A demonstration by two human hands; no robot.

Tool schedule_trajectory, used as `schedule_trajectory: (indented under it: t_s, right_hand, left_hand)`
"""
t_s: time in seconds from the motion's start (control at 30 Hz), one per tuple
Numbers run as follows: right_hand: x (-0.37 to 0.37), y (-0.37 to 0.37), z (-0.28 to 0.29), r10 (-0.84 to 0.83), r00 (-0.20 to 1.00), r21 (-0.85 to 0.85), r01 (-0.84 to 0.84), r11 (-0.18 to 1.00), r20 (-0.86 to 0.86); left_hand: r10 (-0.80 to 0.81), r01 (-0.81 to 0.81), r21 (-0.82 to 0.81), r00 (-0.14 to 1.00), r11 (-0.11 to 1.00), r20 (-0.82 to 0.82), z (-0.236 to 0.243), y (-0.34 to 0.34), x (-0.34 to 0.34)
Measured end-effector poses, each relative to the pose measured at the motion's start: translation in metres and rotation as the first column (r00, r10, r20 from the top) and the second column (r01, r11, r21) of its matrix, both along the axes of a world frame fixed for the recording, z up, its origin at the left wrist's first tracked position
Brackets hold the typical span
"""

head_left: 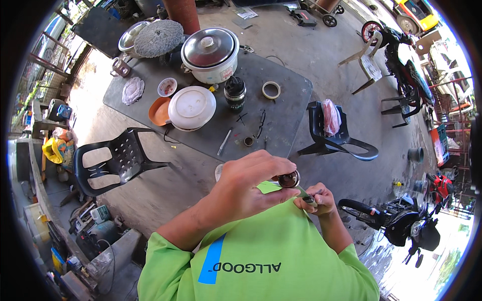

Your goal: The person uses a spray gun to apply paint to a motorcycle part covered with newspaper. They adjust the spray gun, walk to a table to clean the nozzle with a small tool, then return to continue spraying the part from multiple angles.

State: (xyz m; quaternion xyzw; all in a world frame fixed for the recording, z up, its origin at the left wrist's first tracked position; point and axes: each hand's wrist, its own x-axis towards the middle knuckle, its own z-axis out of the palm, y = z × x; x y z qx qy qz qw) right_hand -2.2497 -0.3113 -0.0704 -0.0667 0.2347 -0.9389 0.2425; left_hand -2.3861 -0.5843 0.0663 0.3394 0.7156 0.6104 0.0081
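My left hand [253, 181] is closed around a small round piece with a shiny metal rim and a dark brown inside [288, 179], pinched between thumb and fingers. Close by on the right, my right hand [320, 199] grips a slim grey-green tool [307, 196] near its dark end. The tool's other end reaches up to the round piece; I cannot tell its kind or whether the two touch. Both hands are in front of my green shirt, just off the near edge of the dark grey table [196, 143].
On the table are a rice cooker [210, 55], a black tumbler [234, 94], a tape roll [271, 90], a white lidded bowl [192, 108], eyeglasses [261, 124] and a white pen-like tool [224, 142]. Black chairs stand left [118, 160] and right [334, 133]. A motorcycle [396, 220] is at right.
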Motion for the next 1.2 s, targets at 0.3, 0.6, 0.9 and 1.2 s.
schedule_trajectory:
  t_s: [0.3, 0.6, 0.9, 1.2]
  right_hand:
    - [-0.001, 0.016, 0.026, -0.049, 0.997, 0.364, 0.069, 0.929, -0.063]
    - [-0.016, -0.014, 0.071, -0.397, 0.898, 0.512, 0.437, 0.74, -0.191]
    - [-0.043, -0.075, 0.154, 0.231, 0.727, 0.729, 0.678, -0.095, -0.646]
    - [-0.031, -0.082, 0.154, 0.343, 0.793, 0.774, 0.591, -0.227, -0.504]
  left_hand:
    - [0.126, -0.157, 0.154, 0.973, 0.975, 0.194, -0.024, -0.003, 0.011]
    - [-0.005, -0.112, 0.196, 0.858, 0.974, 0.514, -0.024, 0.002, 0.022]
    - [-0.038, 0.016, 0.069, 0.942, 0.997, 0.333, -0.03, -0.005, 0.03]
    - [0.018, -0.013, -0.038, 0.989, 0.999, 0.146, -0.035, -0.005, 0.042]
